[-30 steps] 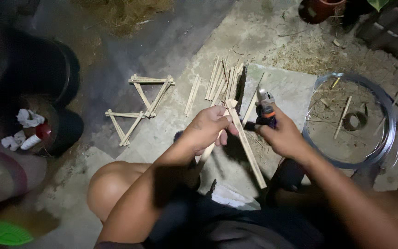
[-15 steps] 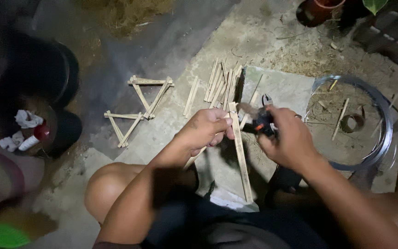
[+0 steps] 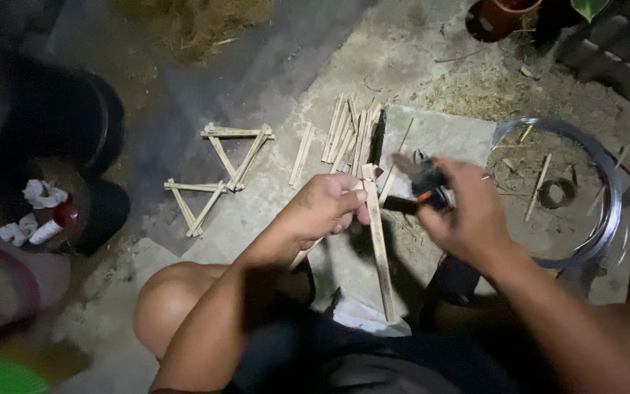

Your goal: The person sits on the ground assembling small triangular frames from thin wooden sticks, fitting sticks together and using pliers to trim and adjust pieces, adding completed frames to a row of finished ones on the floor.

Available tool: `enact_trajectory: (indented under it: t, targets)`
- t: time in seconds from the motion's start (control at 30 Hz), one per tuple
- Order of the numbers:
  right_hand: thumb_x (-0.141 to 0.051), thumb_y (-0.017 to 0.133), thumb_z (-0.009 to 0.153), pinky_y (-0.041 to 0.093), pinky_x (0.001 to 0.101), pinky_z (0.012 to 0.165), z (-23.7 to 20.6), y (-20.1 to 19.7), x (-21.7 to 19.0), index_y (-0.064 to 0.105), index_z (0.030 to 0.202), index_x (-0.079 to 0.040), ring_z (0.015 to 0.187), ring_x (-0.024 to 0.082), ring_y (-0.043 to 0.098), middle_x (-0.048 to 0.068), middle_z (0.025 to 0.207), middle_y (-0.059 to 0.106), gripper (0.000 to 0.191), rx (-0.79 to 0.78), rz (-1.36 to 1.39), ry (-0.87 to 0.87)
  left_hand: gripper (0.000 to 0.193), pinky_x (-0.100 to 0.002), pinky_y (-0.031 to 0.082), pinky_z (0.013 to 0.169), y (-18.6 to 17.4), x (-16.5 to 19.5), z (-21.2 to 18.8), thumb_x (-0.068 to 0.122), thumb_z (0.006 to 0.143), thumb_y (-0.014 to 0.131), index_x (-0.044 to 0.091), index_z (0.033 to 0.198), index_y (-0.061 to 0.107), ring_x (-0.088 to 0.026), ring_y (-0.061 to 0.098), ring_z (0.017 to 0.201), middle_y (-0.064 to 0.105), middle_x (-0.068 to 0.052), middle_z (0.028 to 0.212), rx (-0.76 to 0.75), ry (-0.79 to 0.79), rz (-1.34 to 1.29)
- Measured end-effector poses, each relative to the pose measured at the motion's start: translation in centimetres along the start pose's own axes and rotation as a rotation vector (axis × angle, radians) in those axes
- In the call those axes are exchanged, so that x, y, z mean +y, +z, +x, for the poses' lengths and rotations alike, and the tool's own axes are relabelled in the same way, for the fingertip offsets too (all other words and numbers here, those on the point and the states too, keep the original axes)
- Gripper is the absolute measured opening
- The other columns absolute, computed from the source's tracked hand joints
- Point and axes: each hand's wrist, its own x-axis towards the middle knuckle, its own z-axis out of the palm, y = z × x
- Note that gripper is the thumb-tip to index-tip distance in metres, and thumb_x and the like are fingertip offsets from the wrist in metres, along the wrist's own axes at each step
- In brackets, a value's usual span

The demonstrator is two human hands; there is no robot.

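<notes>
the left hand [image 3: 322, 211] is gripping crossed bamboo sticks [image 3: 377, 241] at centre while the right hand [image 3: 468, 219] is clenching pliers [image 3: 421, 182]; two finished triangles [image 3: 220, 171] are lying far left, loose sticks [image 3: 348, 135] waiting beyond.

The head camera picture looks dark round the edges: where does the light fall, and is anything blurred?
In the head view, light pools on the concrete slab and loose wooden sticks mid-frame; the left edge and corners sink into shadow. The right hand and the pliers-like tool it grips are motion-smeared, while the left hand, holding a stick frame, stays fairly sharp. The clear ring shows faint glare.
</notes>
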Motion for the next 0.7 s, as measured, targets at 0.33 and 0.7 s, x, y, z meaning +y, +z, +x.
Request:
enact_trajectory:
  t: [0.33, 0.7]
  targets:
    - [-0.019, 0.081, 0.072, 0.051, 0.0474, 0.086, 0.0, -0.6, 0.4, 0.054, 0.141, -0.008, 0.101, 0.037, 0.061, 0.019, 0.114, 0.062, 0.074, 0.013, -0.111, 0.004, 0.018, -0.025, 0.032, 0.042, 0.3, -0.1, -0.1, 0.015, 0.098, 0.057, 0.001, 0.092, 0.067, -0.006, 0.043, 0.048, 0.069, -0.004, 0.075, 0.026, -0.008, 0.001]
    - [-0.01, 0.071, 0.085, 0.052, 0.0448, 0.093, 0.1, -1.1, -0.3, 0.05, 0.148, -0.006, 0.106, 0.035, 0.06, 0.017, 0.124, 0.059, 0.066, 0.193, 0.054, 0.068, 0.019, -0.025, 0.029, 0.041, 0.1, 0.5, -0.7, 0.015, 0.1, 0.057, 0.0, 0.092, 0.067, -0.006, 0.042, 0.049, 0.065, -0.005, 0.073, -0.017, 0.015, -0.004]
